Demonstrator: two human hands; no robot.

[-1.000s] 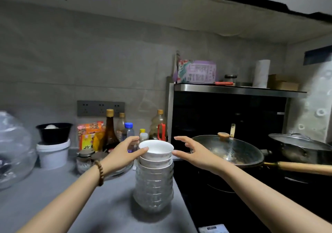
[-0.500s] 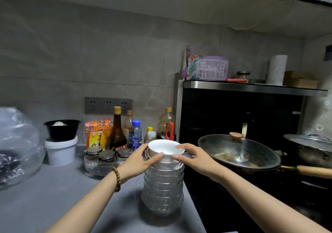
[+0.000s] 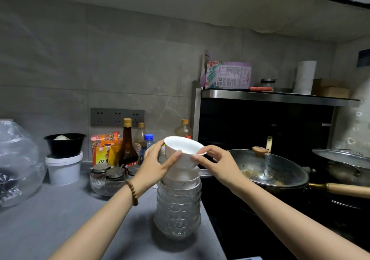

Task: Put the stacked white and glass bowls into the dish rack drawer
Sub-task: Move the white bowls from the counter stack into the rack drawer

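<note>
A tall stack of glass bowls (image 3: 178, 209) stands on the grey counter (image 3: 60, 219) near its right edge. Above it are white bowls (image 3: 183, 149), lifted and tilted toward the left; the top one shows its white inside. My left hand (image 3: 155, 164) grips the white bowls on their left side, thumb across the front. My right hand (image 3: 218, 164) holds their right rim with fingertips. A white bowl (image 3: 181, 181) still sits on top of the glass stack. The dish rack drawer is out of view.
Sauce bottles (image 3: 127, 142), snack packets and lidded jars (image 3: 106, 176) crowd the counter behind my left hand. A white tub (image 3: 64, 169) with a black bowl stands further left, beside a clear plastic bag (image 3: 18, 165). A dirty wok (image 3: 268, 168) and a lidded pan (image 3: 340, 159) sit on the stove at right.
Both hands closed on the top white bowls, then lifted them off the stack and tilted them. The camera moved closer and slightly left.
</note>
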